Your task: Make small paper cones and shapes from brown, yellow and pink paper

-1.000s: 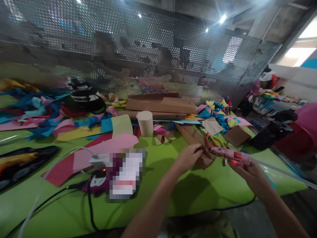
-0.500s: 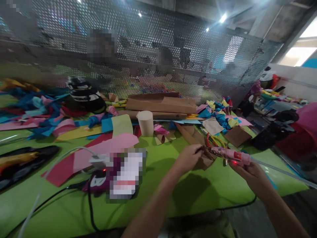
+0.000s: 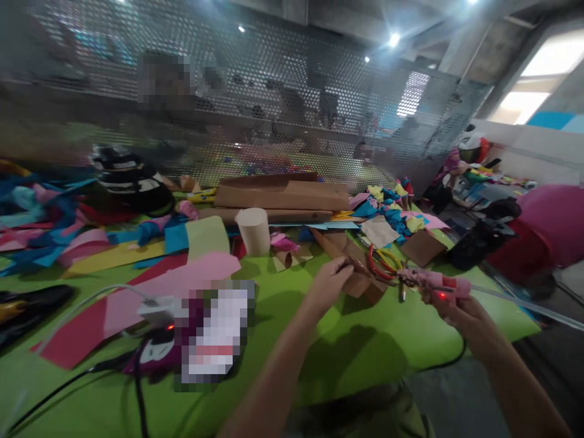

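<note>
Pink tool (image 3: pixel 433 280), apparently a glue gun, is gripped by the right hand (image 3: pixel 463 311), long axis nine-to-three o'clock, tip toward nine. Left hand (image 3: pixel 331 281) pinches brown paper (image 3: pixel 358 285) at its three o'clock; the tool lies farther that way.

From the wearer's head, the scene is viewed forward and down across a green table (image 3: pixel 269 316); the left hand (image 3: pixel 329 283) and right hand (image 3: pixel 462 311) are framed near, right of centre, a perforated screen (image 3: pixel 255 91) farther off, above.

Pink glue gun (image 3: pixel 431 280), red light (image 3: pixel 442 295) aglow, roughly level near brown paper (image 3: pixel 358 284)
</note>
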Demonstrator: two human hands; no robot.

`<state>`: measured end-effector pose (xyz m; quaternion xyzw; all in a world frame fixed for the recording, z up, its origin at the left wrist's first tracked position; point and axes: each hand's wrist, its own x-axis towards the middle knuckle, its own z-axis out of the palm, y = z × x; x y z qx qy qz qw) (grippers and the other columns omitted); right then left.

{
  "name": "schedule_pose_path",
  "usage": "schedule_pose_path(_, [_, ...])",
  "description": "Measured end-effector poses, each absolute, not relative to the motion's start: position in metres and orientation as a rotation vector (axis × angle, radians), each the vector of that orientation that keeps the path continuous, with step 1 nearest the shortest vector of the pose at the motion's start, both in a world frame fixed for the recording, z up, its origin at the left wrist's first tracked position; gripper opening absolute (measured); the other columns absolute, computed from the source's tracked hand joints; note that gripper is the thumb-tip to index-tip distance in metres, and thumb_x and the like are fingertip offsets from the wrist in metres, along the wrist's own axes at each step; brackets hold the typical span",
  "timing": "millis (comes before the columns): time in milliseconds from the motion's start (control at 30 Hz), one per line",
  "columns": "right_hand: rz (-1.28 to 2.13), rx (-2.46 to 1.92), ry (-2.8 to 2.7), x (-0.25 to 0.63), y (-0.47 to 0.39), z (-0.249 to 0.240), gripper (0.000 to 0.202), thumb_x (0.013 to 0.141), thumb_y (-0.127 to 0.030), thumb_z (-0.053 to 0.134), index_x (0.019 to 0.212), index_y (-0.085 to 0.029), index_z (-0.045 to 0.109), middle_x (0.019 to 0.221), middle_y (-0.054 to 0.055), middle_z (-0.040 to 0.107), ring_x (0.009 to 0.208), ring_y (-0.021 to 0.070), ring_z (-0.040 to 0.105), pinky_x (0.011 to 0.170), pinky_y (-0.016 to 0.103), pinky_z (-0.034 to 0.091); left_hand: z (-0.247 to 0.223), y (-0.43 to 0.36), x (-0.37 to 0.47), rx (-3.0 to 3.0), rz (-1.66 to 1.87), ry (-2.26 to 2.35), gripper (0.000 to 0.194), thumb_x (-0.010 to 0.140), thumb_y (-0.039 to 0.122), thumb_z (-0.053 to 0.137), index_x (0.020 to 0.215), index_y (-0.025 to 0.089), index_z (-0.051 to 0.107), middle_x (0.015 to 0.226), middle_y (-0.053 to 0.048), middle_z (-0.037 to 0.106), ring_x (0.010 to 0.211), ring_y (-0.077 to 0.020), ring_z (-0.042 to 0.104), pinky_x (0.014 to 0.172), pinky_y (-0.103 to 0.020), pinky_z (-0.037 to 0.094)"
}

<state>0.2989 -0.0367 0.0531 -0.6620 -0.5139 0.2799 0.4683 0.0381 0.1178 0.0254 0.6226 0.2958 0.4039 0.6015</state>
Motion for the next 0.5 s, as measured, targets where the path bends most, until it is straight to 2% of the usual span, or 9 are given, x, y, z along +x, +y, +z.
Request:
schedule_pose_path(167, [0.494,-1.619,-0.948,0.359,-0.041,0.056,0.047,0.078,-0.067,0.071,0.078,-0.02,0.069,0.058,0.0,0.057,0.052,0.0134,0.049,0.045,0.024,0.037,0.027,0.117,0.037,1.304,0.908,0.679,0.029,0.083,0.036,0.064,0.103,0.017,0.075,0.106,-0.008,0.077,0.103,-0.0262,0.068,0.098,-0.038,0.049])
schedule_pose_path(300, [0.406,-1.744,-0.821,0.412,-0.04,0.049,0.051,0.071,-0.07,0.072,0.086,-0.021,0.064,0.056,-0.003,0.054,0.049,0.0131,0.047,0.045,0.025,0.038,0.032,0.114,0.035,1.228,0.851,0.721,0.035,0.08,0.041,0.069,0.105,0.018,0.076,0.105,-0.008,0.077,0.099,-0.0268,0.07,0.093,-0.038,0.052])
schedule_pose_path(500, [0.416,-2.008,-0.779,0.46,-0.036,0.016,0.049,0.073,-0.07,0.065,0.083,-0.022,0.06,0.054,-0.001,0.054,0.046,0.0165,0.05,0.045,0.029,0.041,0.034,0.113,0.035,1.17,0.832,0.689,0.04,0.077,0.042,0.073,0.107,0.016,0.075,0.106,-0.009,0.078,0.097,-0.0263,0.071,0.096,-0.04,0.051])
